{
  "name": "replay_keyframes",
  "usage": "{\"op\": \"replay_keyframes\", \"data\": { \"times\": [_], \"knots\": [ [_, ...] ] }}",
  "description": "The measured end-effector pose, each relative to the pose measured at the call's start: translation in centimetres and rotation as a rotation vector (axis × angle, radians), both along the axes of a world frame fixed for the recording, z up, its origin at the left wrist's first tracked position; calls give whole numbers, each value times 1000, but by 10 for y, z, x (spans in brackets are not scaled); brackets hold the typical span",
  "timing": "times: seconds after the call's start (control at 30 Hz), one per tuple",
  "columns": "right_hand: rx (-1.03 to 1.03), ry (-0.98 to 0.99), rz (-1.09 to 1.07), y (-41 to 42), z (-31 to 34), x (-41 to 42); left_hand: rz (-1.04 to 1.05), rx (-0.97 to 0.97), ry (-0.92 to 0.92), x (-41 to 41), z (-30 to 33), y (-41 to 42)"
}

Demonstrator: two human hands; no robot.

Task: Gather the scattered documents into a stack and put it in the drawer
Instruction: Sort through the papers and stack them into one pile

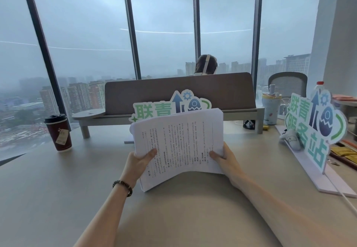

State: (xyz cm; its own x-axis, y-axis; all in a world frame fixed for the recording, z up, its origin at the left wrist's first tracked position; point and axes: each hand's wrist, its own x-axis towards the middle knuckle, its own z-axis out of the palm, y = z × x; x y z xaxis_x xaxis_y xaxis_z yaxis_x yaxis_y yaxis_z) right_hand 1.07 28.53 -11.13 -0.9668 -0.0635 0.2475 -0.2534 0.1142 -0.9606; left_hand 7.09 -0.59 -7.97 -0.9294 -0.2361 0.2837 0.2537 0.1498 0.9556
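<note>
Both hands hold the document stack [179, 142] up over the worktop [58, 179]: left hand [138, 162] grip clamped on its left edge, right hand [224, 159] grip on right edge, thumbs on top. Coffee cup [59, 132] far left.

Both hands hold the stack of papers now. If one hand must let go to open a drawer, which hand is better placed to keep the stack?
Probably the left hand: its thumb lies further in on the paper stack and it holds the longer side edge. The right hand grips nearer a corner. No drawer is in view.
</note>
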Motion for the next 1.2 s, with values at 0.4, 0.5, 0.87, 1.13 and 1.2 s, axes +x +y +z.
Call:
{"op": "replay_keyframes", "data": {
  "times": [0.4,0.5,0.87,1.13,1.2],
  "knots": [
    [-548,-357,-81,10,24,0,-78,323,-229,-5,-2,4],
    [-889,-436,-30,4,28,5,-64,404,-187,-4,1,19],
    [-976,-533,-298,-46,7,2,-54,294,-91,6,12,93],
    [-615,-380,-140,-6,46,7,-492,769,-107,-3,34,41],
    [-505,-344,-51,0,58,11,-558,698,-193,-1,43,36]
  ]
}}
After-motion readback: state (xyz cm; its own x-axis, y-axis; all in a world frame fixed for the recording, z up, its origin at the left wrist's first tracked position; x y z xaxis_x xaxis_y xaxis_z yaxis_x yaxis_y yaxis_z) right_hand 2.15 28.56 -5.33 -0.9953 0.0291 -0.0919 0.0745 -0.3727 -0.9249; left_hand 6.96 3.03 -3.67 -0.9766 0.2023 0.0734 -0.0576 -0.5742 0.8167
